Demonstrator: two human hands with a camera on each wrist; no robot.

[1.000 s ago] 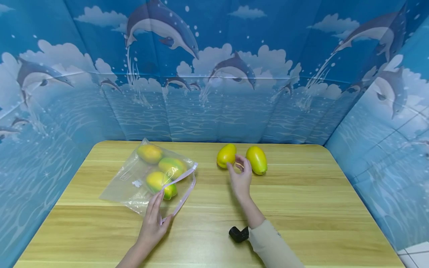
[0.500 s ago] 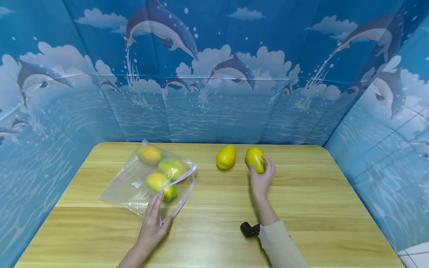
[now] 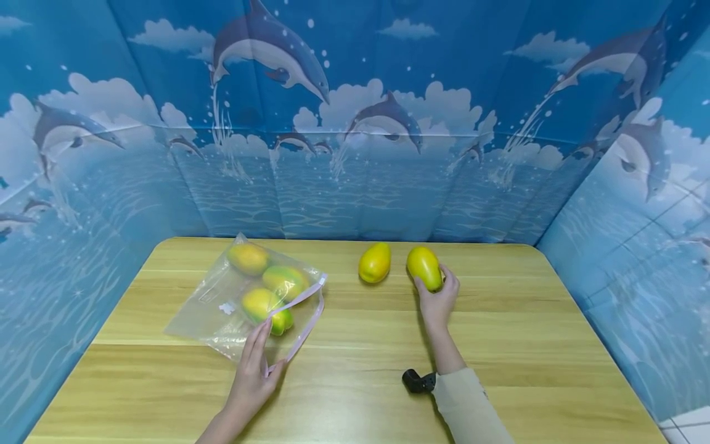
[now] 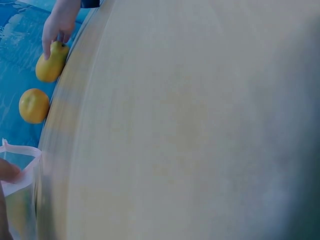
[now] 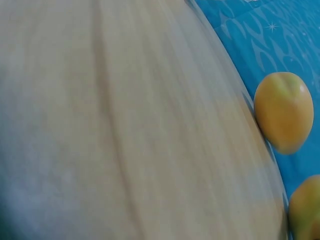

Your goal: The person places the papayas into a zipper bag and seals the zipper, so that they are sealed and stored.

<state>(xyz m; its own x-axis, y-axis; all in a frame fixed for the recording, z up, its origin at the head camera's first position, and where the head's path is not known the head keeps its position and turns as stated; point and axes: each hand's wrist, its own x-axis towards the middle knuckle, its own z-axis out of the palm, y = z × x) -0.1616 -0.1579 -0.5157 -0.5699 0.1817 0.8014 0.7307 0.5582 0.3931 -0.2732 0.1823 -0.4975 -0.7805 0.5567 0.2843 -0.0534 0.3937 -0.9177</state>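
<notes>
My right hand (image 3: 438, 302) grips the near end of a yellow mango (image 3: 423, 264) at the back of the table, thumb on its left and fingers on its right. A second yellow mango (image 3: 375, 263) lies to the left of it, apart from the hand. My left hand (image 3: 249, 376) holds the pinkish zip edge of a clear plastic zip bag (image 3: 194, 317), fingers at the upper lip and thumb at the lower one, so the mouth gapes. Inside the bag lie 3 yellow-green mangoes (image 3: 285, 282). In the left wrist view, a fingertip (image 4: 9, 171) shows at the bag's mouth.
The wooden table (image 3: 355, 394) has rounded back corners. A blue dolphin-print curtain (image 3: 355, 185) hangs right behind it and along both sides. A small black device (image 3: 417, 381) sits at the right wrist, by the sleeve cuff.
My right hand has moved right, from the left loose mango to the right one, which it now grips. The left hand and the bag stay in place.
</notes>
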